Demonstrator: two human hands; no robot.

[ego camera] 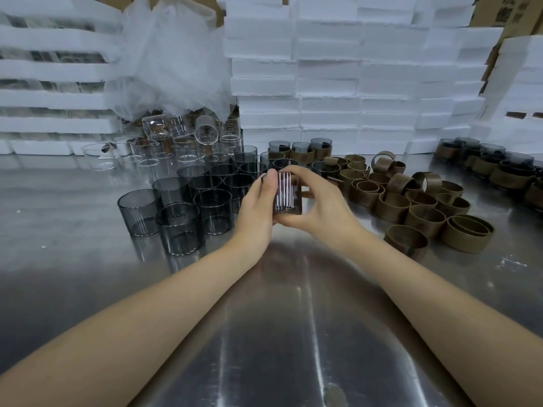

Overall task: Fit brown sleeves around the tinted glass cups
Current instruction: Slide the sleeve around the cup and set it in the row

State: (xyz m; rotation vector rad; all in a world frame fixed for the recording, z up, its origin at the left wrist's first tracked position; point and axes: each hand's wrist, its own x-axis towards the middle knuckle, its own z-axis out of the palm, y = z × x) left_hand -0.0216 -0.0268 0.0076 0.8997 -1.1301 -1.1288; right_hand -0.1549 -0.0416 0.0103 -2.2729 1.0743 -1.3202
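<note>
Both hands hold one tinted glass cup (pixel 286 193) above the middle of the steel table (pixel 293 318). My left hand (pixel 258 205) grips its left side with the thumb up along the glass. My right hand (pixel 318 201) curls round its right side and top. Whether a sleeve is on this cup is hard to tell. A cluster of bare tinted cups (pixel 188 201) stands to the left. Loose brown sleeves (pixel 411 204) lie in a heap to the right.
Sleeved tinted cups stand at the back centre (pixel 299 151) and the far right (pixel 493 165). Clear glass cups (pixel 176 139) pile at the back left under white netting (pixel 173 60). White foam trays (pixel 352 77) are stacked along the back.
</note>
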